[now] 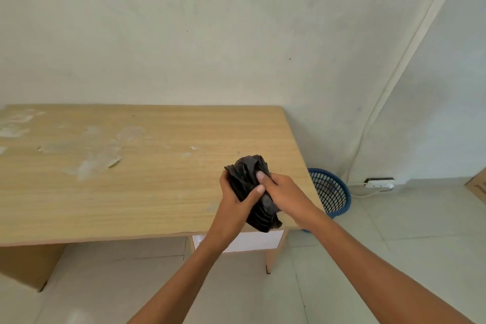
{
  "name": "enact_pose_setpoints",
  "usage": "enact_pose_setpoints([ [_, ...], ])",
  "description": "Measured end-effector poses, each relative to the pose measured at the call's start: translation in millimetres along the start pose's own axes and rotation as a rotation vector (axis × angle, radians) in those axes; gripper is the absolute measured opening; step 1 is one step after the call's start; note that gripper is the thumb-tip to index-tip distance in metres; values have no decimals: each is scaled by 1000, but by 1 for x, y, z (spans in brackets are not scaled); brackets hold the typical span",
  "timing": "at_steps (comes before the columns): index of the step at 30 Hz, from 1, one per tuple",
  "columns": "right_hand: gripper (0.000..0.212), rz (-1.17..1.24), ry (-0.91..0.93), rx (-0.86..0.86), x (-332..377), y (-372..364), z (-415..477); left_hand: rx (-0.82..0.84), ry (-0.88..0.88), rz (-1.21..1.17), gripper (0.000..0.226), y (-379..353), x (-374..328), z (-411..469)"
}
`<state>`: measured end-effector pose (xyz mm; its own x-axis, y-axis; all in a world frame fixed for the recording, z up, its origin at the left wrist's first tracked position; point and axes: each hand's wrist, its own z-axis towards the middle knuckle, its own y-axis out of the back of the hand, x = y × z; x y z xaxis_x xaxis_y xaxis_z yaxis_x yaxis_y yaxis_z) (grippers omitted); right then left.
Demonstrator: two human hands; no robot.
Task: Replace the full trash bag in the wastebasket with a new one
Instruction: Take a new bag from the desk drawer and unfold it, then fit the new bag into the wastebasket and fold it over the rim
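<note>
A crumpled black trash bag (247, 179) is bunched up between both my hands, above the right front part of the wooden desk (131, 179). My left hand (234, 200) grips it from the left with the thumb across its front. My right hand (281, 192) holds it from the right, thumb pressed on top. The blue mesh wastebasket (334, 192) stands on the floor just right of the desk, by the wall corner; its inside looks unlined, and its lower left is hidden by the desk and my right arm.
The desk top has worn, peeling patches on its left half. A white power strip (378, 183) with a cable lies on the tiled floor by the wall, right of the wastebasket. A brown cardboard edge (477, 187) shows at the far right.
</note>
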<state>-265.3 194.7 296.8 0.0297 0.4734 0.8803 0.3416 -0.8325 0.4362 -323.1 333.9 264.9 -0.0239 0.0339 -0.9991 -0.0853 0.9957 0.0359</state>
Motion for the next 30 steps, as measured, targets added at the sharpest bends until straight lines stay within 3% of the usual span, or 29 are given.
enact_pose_setpoints([
  [5,31,165,-116,15,74,54,-30,14,22,-91,79,-9,-88,-5],
  [10,46,421,-192,18,110,108,-44,6,60,-194,50,-34,-158,5],
  [13,51,343,-133,69,118,136,-53,74,140,-228,47,-60,-184,15],
  [18,21,276,-121,-63,98,191,-43,64,85,-110,35,-115,-194,49],
  [21,26,485,-243,-114,70,235,-33,-21,16,4,25,-154,-192,73],
  [27,25,618,-285,-123,28,320,-19,-15,38,0,49,-231,-195,110],
  [30,24,614,-281,-115,10,352,-12,10,55,-63,30,-267,-200,121],
])
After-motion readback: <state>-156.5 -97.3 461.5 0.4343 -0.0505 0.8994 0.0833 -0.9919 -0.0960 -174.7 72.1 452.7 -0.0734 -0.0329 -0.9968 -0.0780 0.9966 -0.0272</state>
